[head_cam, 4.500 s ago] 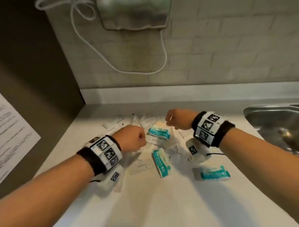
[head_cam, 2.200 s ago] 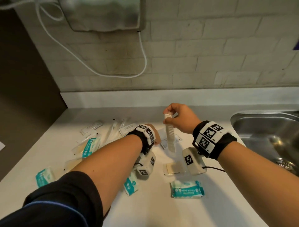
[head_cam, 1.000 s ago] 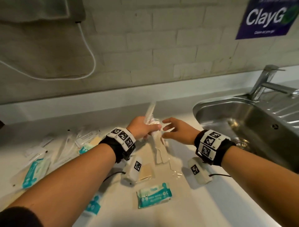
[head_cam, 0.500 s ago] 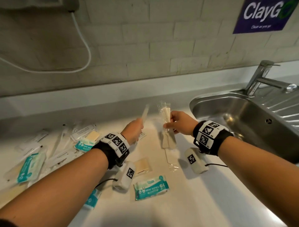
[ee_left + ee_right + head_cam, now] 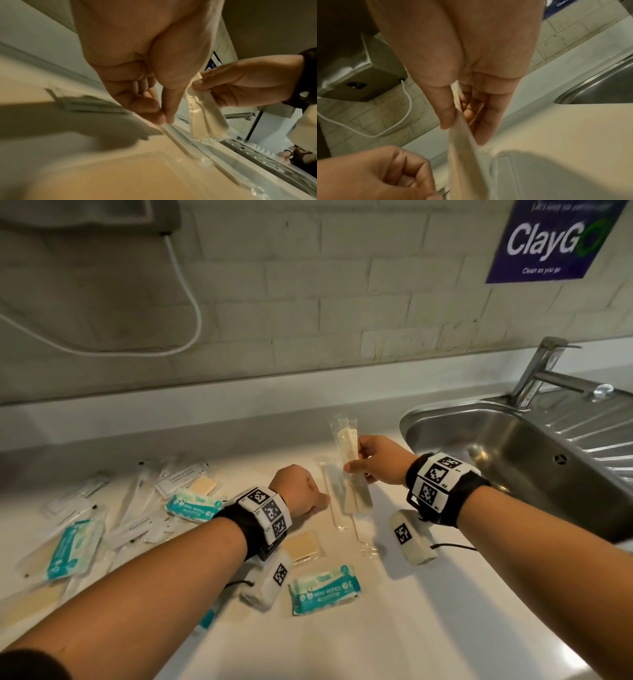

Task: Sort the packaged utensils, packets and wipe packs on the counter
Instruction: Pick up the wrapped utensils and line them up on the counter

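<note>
Table [image 5: 394, 628], pale and smooth, carries the scattered packets beside a steel sink [image 5: 534, 460]. The right hand [image 5: 380, 460] grasps a clear-wrapped pack of wooden utensils [image 5: 349, 453], thumb and fingers curled round its middle, holding it upright above the table. The left hand [image 5: 298, 491] is low, its grip pinching the end of a slim wrapped stick [image 5: 178, 143] that lies flat on the table, thumb and forefinger pressed together on it. Just beside that stick lies another long clear sleeve [image 5: 359, 529]. A mini wipes pack [image 5: 325, 589] sits near the left wrist, with a tan square packet [image 5: 305, 546] just behind it. More teal wipe packs [image 5: 73, 546] and white sachets [image 5: 178, 477] lie heaped at the left.
</note>
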Demonstrator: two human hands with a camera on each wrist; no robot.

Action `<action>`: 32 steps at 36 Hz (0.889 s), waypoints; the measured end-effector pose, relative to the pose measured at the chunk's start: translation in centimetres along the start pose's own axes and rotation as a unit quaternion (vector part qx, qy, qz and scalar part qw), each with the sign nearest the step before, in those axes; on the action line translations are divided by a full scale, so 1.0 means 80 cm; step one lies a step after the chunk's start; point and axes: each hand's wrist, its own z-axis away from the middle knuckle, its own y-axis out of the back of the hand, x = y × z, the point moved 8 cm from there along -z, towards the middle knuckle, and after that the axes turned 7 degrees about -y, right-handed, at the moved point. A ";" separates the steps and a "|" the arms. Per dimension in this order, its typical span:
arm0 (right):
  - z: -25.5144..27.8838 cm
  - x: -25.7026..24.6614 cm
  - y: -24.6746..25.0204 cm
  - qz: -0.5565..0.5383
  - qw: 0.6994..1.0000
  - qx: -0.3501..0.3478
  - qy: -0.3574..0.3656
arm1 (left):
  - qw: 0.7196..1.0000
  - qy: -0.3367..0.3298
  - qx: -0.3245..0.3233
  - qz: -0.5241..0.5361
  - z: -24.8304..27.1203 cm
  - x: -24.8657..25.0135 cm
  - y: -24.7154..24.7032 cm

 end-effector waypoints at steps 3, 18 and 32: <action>0.002 -0.001 0.002 0.021 1.000 0.013 0.002 | 0.997 -0.044 0.019 -0.056 -0.001 -0.006 0.020; 0.026 -0.010 -0.002 0.019 1.000 0.009 0.006 | 0.915 -0.085 -0.268 -0.291 0.094 -0.021 -0.071; 0.041 -0.019 -0.043 0.017 0.999 -0.033 -0.002 | 0.934 -0.031 -0.217 -0.283 0.112 -0.088 -0.003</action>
